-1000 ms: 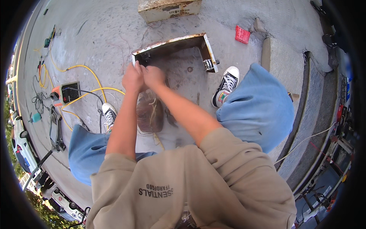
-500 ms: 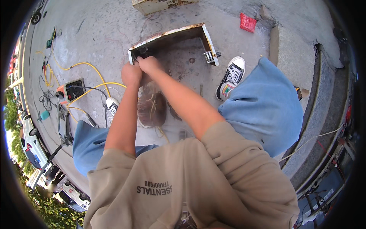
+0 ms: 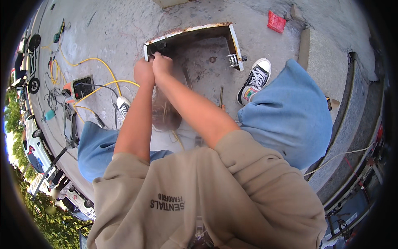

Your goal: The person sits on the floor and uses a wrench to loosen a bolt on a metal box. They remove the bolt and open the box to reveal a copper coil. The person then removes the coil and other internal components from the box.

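A rusty white metal frame (image 3: 188, 30), bent round on three sides, lies on the concrete between my feet. At its left end my left hand (image 3: 144, 72) is closed, with the fingers out of sight. Beside it, touching, my right hand (image 3: 162, 66) is pinched close to the inner side of that end. Whatever lies between the fingers is hidden. On the frame's right end sits a small metal fitting with a knob (image 3: 233, 60). A brownish, see-through bag-like bundle (image 3: 166, 116) lies below my forearms.
To the left stands an orange and black machine (image 3: 83, 88), with a yellow hose (image 3: 97, 59) and dark cables around it. A thin rod-like tool (image 3: 221, 96) lies near my right shoe (image 3: 257, 79). A red packet (image 3: 276, 22) is at the far right, beside a concrete ledge (image 3: 321, 62).
The whole view has shifted slightly, so the frame sits further right and higher in the picture. My hands stay together at the frame's left end. More of the thin tool shows.
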The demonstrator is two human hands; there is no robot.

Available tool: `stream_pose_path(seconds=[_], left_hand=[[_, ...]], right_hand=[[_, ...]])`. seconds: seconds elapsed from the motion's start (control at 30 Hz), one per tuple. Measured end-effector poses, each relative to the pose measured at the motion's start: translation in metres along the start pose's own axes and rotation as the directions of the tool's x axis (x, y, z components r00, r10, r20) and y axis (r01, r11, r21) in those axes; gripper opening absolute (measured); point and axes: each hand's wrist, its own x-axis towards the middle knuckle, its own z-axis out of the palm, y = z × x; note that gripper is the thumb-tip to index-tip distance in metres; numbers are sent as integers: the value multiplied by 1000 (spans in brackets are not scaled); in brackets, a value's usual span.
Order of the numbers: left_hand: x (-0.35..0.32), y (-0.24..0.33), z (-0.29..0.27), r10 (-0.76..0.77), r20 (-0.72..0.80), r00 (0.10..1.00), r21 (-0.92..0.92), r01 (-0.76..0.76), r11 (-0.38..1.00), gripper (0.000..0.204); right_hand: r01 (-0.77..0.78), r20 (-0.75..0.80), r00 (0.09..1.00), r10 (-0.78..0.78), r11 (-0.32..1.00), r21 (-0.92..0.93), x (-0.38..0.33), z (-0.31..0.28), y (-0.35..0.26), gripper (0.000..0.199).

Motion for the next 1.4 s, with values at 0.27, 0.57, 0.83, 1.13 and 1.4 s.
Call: stream_pose_path(seconds=[0.27, 0.57, 0.83, 1.13, 1.4], left_hand=[[5, 1, 0, 62, 40, 997, 61, -64, 996, 39], [4, 0, 1, 101, 78, 992, 57, -106, 993, 39], [22, -10, 7, 284, 63, 957, 52, -287, 956, 32], [25, 15, -16, 524, 54, 850, -70, -521, 851, 28], [24, 38, -53, 831, -61, 553, -185, -825, 535, 43]], right_hand=[[-11, -50, 999, 17, 993, 115, 0, 0, -3, 36], [-5, -32, 999, 9, 995, 104, -12, -11, -12, 37], [214, 96, 977, -191, 903, -372, 28, -31, -3, 46], [-40, 336, 939, -75, 945, 324, -4, -80, -100, 43], [-249, 214, 967, 135, 658, 711, 20, -113, -139, 60]])
